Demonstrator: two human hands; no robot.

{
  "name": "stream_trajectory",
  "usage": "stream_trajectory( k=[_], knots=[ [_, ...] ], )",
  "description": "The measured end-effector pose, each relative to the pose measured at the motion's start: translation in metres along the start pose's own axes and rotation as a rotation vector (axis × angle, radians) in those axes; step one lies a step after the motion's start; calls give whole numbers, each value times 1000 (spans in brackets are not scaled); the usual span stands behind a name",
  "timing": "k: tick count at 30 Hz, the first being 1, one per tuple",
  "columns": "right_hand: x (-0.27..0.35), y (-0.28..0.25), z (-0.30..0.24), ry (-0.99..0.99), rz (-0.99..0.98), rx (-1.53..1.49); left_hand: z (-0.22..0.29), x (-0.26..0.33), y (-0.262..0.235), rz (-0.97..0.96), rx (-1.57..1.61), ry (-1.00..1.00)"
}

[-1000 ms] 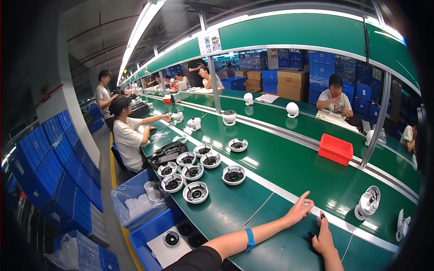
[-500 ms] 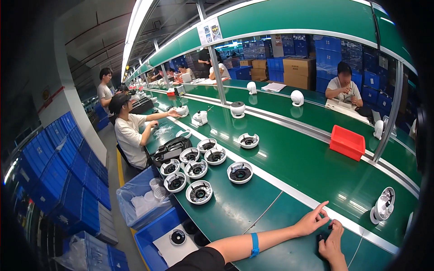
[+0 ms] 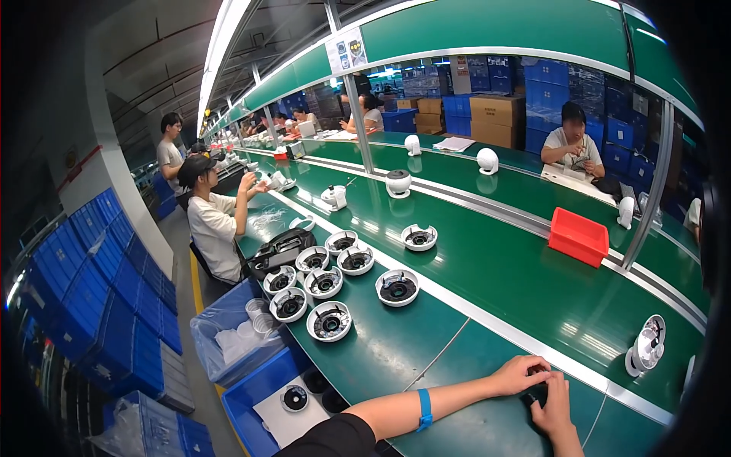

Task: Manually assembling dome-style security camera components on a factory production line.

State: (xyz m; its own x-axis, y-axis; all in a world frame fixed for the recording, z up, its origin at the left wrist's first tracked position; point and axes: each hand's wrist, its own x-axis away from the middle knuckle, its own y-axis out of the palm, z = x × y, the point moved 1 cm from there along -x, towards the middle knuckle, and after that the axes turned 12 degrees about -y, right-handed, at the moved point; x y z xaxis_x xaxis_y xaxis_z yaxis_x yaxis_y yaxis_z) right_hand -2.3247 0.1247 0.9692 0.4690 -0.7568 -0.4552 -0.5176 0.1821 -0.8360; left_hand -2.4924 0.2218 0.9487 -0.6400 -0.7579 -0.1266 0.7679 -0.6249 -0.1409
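Over the green bench near the front, my left hand (image 3: 525, 375) has curled fingers that meet the fingertips of my right hand (image 3: 556, 410). A blue wrist strap (image 3: 425, 410) circles my left forearm. Whatever lies between the fingers is too small and hidden to name. Beside my right thumb a small dark object (image 3: 531, 398) shows; whether it is held or resting on the bench I cannot tell. To the left, several round white housings with black insides (image 3: 330, 321) sit on the bench; one housing (image 3: 397, 288) lies apart, nearer the belt.
A metal strip separates the bench from the green conveyor (image 3: 487, 259). On it are a red bin (image 3: 579, 238), a tilted white assembly (image 3: 646, 346) and a white dome unit (image 3: 398, 183). Blue crates (image 3: 263, 404) stand below left. Co-workers (image 3: 213, 217) sit along the line.
My left hand's extended finger has curled in, and both hands have come together. The co-worker at left has drawn the arms back and raised the hands. The view has shifted slightly.
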Motion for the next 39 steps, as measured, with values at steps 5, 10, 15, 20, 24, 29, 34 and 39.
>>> stream_trajectory(
  k=[5,10,15,20,24,29,34,39],
  knots=[
    [14,-21,15,85,176,-182,13,-8,17,-31,-134,91],
    [25,-41,28,180,223,-323,26,-21,38,-29,-165,63],
    [44,-69,54,184,195,-314,39,-44,65,-86,-206,83],
    [47,-108,76,217,223,-387,58,-76,93,-72,-212,83],
    [54,-115,85,222,159,-401,67,-82,105,-69,-235,47],
    [54,-109,69,180,163,-320,72,-67,99,-51,-230,88],
    [62,-122,62,234,114,-318,81,-62,109,-13,-160,99],
    [70,-141,62,230,108,-295,91,-69,122,-27,-145,107]
  ],
)
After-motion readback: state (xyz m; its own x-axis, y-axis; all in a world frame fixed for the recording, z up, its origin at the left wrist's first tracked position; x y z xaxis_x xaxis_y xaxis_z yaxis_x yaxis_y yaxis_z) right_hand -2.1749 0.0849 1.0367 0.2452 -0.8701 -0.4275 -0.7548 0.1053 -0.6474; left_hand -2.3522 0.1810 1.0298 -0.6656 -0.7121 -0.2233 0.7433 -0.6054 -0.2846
